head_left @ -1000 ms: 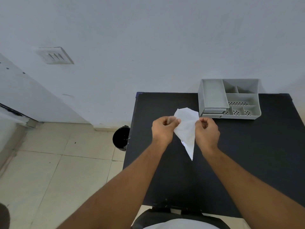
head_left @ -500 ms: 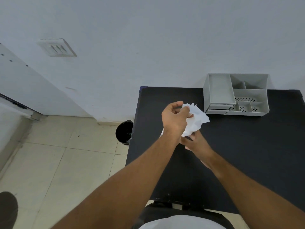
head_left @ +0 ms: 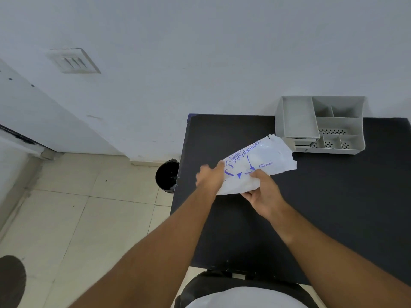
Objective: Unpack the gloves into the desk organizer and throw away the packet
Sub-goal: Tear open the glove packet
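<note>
1. Packet status: the white glove packet, printed in blue, is held in the air above the black table, just in front and to the left of the grey desk organizer. Its far end looks torn and ragged, so the opening step appears complete.
2. Right hand: positioned under the packet's near end, thumb on top and fingers below, pinching the packet firmly.
3. Left hand: located at the packet's left edge, farther from the organizer. The hand is blurred; its fingers appear closed on that edge, but whether it grips the packet alone cannot be told.
4. Gloves: none are visible outside the packet. Presumably they are all inside.
5. Organizer status: it stands at the back of the table against the wall. Every compartment visible appears empty, so the transfer has not begun.
6. Bin: a black bin stands on the floor, well to the left of the organizer, beside the table's left edge. Nothing of the packet has reached it.
7. Remaining work, as judged: extract the gloves, place them in the organizer, discard the packet.
</note>
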